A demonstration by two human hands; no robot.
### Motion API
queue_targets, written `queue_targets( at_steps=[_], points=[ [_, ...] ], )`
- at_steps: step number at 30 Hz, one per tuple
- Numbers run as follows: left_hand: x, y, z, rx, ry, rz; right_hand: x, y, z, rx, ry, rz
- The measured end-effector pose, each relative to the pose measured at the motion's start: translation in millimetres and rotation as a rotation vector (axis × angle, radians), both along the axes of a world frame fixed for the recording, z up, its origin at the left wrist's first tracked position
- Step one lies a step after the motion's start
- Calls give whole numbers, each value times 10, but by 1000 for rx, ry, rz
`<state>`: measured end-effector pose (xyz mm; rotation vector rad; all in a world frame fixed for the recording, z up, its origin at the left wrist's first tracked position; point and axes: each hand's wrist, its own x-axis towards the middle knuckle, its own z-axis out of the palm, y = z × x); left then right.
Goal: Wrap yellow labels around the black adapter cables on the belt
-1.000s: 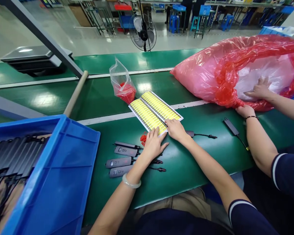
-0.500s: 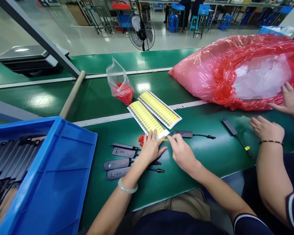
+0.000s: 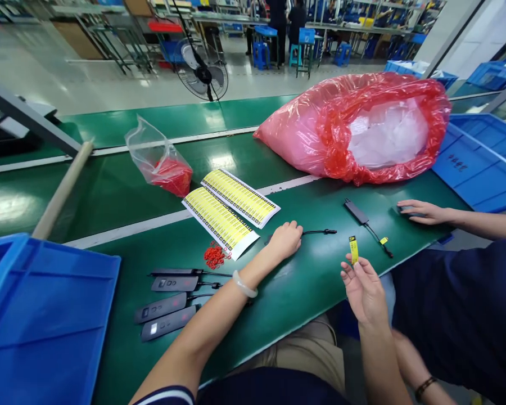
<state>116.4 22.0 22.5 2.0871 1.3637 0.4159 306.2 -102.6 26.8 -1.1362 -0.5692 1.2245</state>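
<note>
My left hand (image 3: 285, 241) is closed over a dark device with a short black cable (image 3: 318, 232); most of its body is hidden under my fingers. Raised over the table's front edge, my right hand (image 3: 365, 287) pinches a small yellow label (image 3: 353, 250) between thumb and fingertips. Two sheets of yellow labels, a far one (image 3: 242, 197) and a near one (image 3: 219, 219), lie left of my left hand. Beside them sits a little heap of red rings (image 3: 214, 256). Several similar dark devices (image 3: 164, 306), with small screens and buttons, lie side by side under my left forearm.
A clear bag of red rings (image 3: 172, 175) stands behind the sheets. A large red plastic bag (image 3: 295, 135) lies at the back right. Blue bins flank the table, left (image 3: 63, 320) and right (image 3: 480, 163). A co-worker's hand (image 3: 421, 211) rests near another tagged device (image 3: 356, 212).
My right hand has moved right, away from the near sheet, with a yellow label in its fingers. My left hand has gone from the sheet to the device. The view has turned right.
</note>
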Motion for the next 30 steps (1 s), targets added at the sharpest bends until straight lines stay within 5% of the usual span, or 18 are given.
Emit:
queue_targets(
  at_steps=[6, 11, 13, 21, 30],
  points=[
    [-216, -561, 218, -337, -389, -52, -41, 73, -43, -45, 178, -91],
    [-311, -1198, 322, -901, -1016, 222, -442, 50, 34, -83, 242, 233],
    [-344, -1371, 336, -1003, -1148, 310, -609, 7, 77, -107, 251, 327],
    [-526, -1779, 278, -911, -1085, 288, -871, -64, 154, -163, 332, 375],
    [-511, -1776, 335, -650, -1024, 394, -948, -137, 331, -140, 310, 491]
  ],
)
